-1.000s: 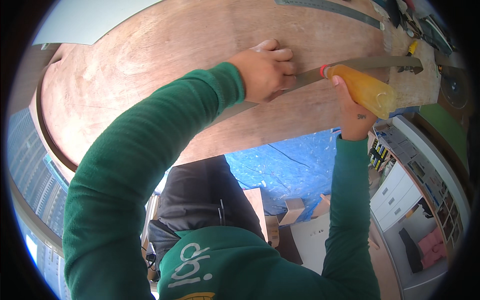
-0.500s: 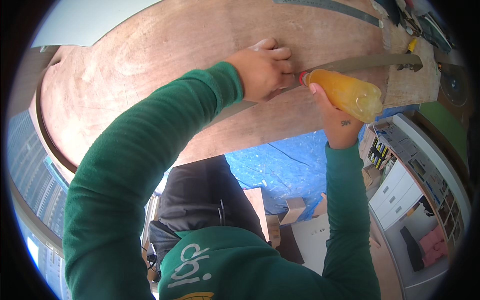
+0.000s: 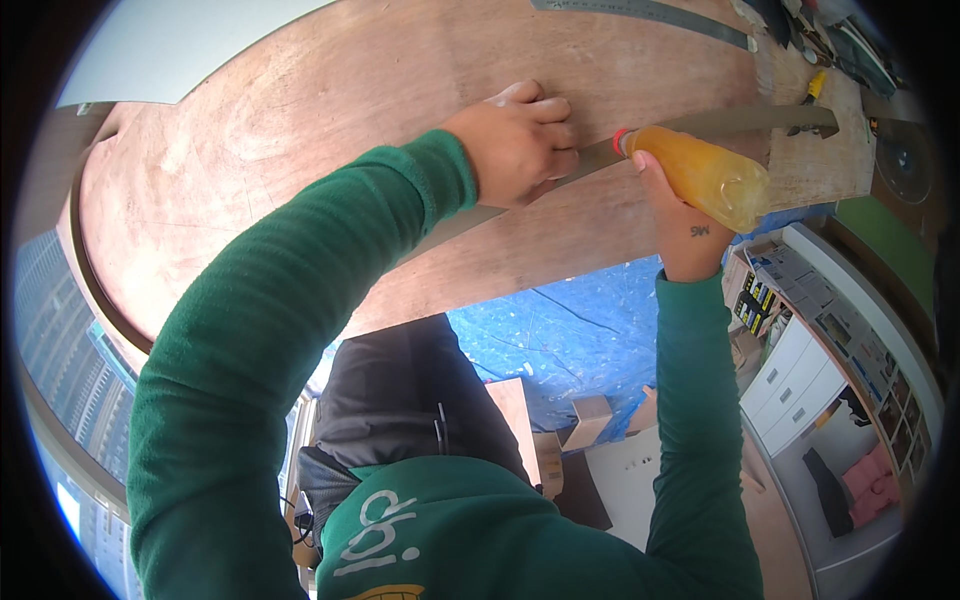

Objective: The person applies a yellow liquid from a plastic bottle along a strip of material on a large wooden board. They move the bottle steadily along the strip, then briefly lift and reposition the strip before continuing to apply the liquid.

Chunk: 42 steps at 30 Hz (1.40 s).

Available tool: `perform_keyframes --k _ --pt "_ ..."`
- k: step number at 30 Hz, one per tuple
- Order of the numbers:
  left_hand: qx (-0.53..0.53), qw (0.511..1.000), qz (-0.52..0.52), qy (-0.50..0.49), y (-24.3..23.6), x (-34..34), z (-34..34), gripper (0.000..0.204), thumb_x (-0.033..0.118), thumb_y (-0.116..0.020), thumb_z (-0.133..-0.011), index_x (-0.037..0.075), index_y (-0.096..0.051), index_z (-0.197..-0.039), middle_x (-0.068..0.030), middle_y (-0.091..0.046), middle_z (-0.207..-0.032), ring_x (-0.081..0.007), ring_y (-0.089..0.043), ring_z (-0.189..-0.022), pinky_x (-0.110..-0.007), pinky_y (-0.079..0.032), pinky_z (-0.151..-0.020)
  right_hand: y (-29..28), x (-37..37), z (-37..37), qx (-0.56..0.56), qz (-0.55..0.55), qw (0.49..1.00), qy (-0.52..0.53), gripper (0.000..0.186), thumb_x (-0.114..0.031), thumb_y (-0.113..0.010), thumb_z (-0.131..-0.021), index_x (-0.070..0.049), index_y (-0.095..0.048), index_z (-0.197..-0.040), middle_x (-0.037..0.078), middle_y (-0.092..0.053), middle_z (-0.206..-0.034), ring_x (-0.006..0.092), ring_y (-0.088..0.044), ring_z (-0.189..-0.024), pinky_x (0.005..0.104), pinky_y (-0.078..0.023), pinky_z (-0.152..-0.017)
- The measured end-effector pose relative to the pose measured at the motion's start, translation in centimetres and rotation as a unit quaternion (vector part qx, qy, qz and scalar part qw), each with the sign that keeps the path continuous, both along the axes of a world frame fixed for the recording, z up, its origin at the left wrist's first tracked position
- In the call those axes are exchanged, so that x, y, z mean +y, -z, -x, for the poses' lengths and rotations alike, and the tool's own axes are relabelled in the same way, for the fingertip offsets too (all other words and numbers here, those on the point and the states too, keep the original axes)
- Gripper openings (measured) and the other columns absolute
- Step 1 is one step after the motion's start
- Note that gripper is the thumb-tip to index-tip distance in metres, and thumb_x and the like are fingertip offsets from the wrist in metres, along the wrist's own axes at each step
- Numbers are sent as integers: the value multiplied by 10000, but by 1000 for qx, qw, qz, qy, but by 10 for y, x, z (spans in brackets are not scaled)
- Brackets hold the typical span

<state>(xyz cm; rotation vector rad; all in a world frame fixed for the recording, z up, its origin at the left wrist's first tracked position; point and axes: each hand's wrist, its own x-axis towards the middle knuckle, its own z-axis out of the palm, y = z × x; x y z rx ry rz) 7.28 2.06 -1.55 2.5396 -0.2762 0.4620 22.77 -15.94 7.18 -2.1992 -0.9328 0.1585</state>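
Right hand: grip wrapped around a clear plastic bottle of yellow-orange liquid, thumb along the side near the neck. Bottle lies tilted over the near part of the surface, red cap end pointing left, toward the other hand. Cap overlaps the strip in view; cannot tell if they touch.

Left hand: knuckles up, fingers curled, down on the strip just left of the cap. Fingertips hidden, so cannot tell whether that grip pinches or only presses.

Strip is long, narrow, brownish grey. Runs from the right part of the wooden surface, behind the bottle's cap end, under the left hand, then down-left past the green sleeve.

Around it: metal ruler at the far edge of view, yellow-handled tool near the strip's right end, blue sheeting below the surface's near edge.
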Motion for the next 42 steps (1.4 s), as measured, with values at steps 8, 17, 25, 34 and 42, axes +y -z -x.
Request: perform_keyframes --k 8,17,25,34,42 --pt "-3 1000 3 1 -1 -1 -2 153 214 -835 -816 157 -774 -944 1 -653 -961 -221 -595 -1018 -401 -474 -959 -3 4 4 48 -37 998 36 276 -147 -947 -844 13 -777 -991 91 -804 -965 197 -752 -826 340 -608 -793" --pt "-13 1000 22 4 0 1 0 151 178 -841 -797 154 -751 -916 -6 -653 -955 -228 -594 -1011 -406 -477 -946 -6 9 -3 63 -40 996 55 249 -109 -936 -843 5 -779 -998 80 -804 -963 185 -754 -819 332 -601 -772" --pt "-33 999 21 9 0 4 0 149 171 -836 -795 155 -747 -914 -9 -651 -948 -230 -593 -1015 -407 -475 -941 -8 7 0 59 -27 994 84 166 -82 -909 -866 -6 -809 -974 62 -809 -929 168 -756 -839 316 -595 -779" --pt "0 999 36 -33 -9 3 18 199 236 -839 -833 123 -759 -977 -35 -628 -987 -254 -577 -1023 -432 -453 -958 -13 15 40 91 -41 991 93 208 -141 -923 -855 -23 -817 -990 57 -820 -941 175 -764 -840 326 -597 -787" --pt "101 985 59 -129 -33 7 105 389 275 -887 -819 112 -724 -1132 -81 -627 -1093 -310 -574 -1068 -493 -402 -989 1 4 73 -14 33 996 79 251 -159 -931 -856 -36 -809 -1038 64 -817 -974 179 -768 -855 337 -611 -796"
